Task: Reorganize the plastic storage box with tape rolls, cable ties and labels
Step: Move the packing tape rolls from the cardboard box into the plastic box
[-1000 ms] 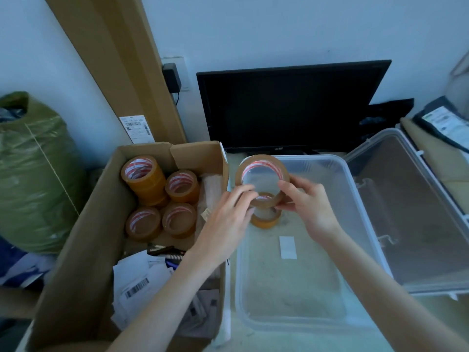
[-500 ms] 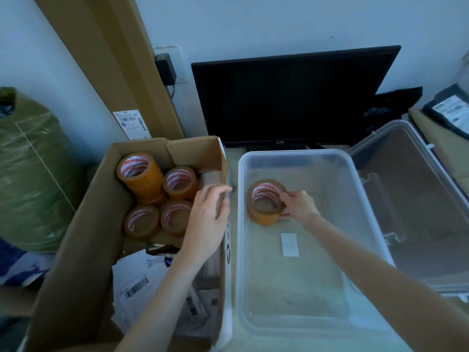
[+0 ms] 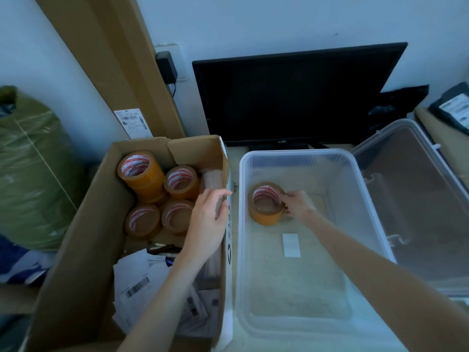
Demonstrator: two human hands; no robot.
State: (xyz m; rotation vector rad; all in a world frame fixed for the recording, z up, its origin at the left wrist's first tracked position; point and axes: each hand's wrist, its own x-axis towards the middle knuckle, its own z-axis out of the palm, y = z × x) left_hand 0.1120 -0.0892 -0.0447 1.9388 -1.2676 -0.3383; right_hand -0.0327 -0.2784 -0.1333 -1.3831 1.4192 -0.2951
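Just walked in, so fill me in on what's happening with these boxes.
A person is moving tape rolls from the cardboard box into the clear plastic storage box. The right hand holds a stack of brown tape rolls standing on the storage box floor, near a small white label. The left hand hovers open over the cardboard box, beside the tape rolls still inside. The storage box lid lies off to the right.

Black monitor (image 3: 291, 97) against wall; green sack (image 3: 30, 168) far left; charger (image 3: 166, 66) plugged in.
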